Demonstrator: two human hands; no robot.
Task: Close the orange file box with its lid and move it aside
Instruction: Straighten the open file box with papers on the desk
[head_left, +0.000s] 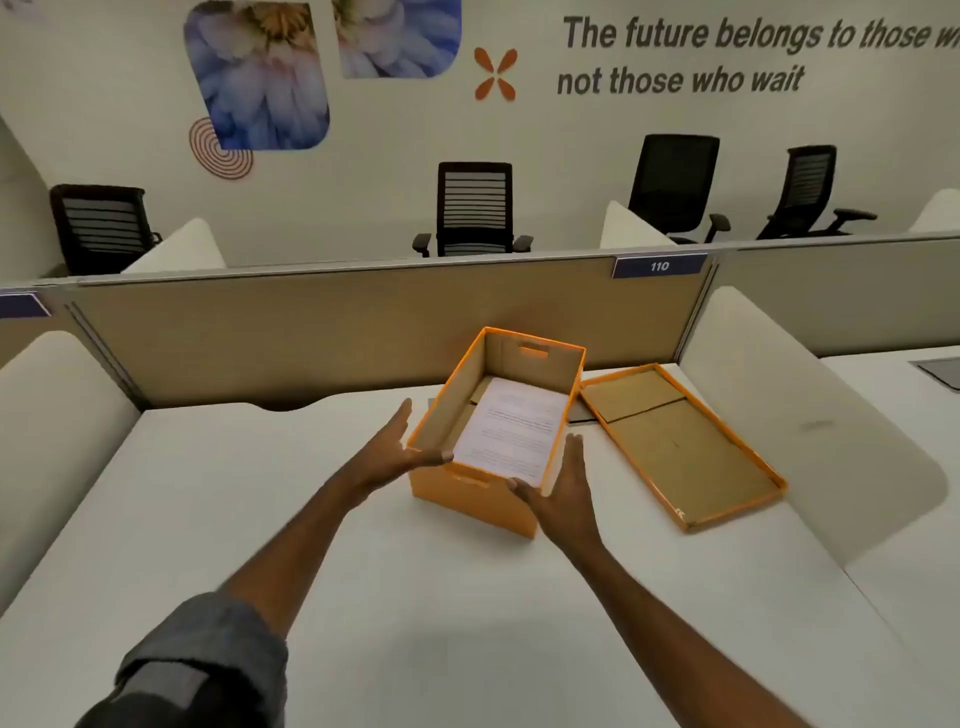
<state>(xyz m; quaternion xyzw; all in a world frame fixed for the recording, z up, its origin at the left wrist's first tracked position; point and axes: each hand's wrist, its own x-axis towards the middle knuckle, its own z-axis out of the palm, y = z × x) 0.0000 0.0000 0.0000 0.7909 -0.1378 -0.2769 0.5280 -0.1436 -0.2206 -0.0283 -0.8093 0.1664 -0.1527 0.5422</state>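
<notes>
A white desk (260, 519) is bounded at the rear by a tan partition (363, 322), on which a blue plate (659, 266) marked 110 is fixed. Four black office chairs (475, 208) are ranged behind it. The cream wall (623, 145) is decorated with flower prints (260, 78) and lettering (partly cut off).

Two bare forearms show, both uncovered from elbow to wrist. The left arm wears a grey sleeve (208, 660), of a denim-like cloth, rolled or pushed up above the elbow into a thick folded cuff; a lighter grey band or tab crosses the fold near the bottom left corner, and the cloth below it looks darker. The left hand (395, 452) and right hand (563, 488) are bare, with no ring, watch or glove visible. No sleeve shows on the right arm.
</notes>
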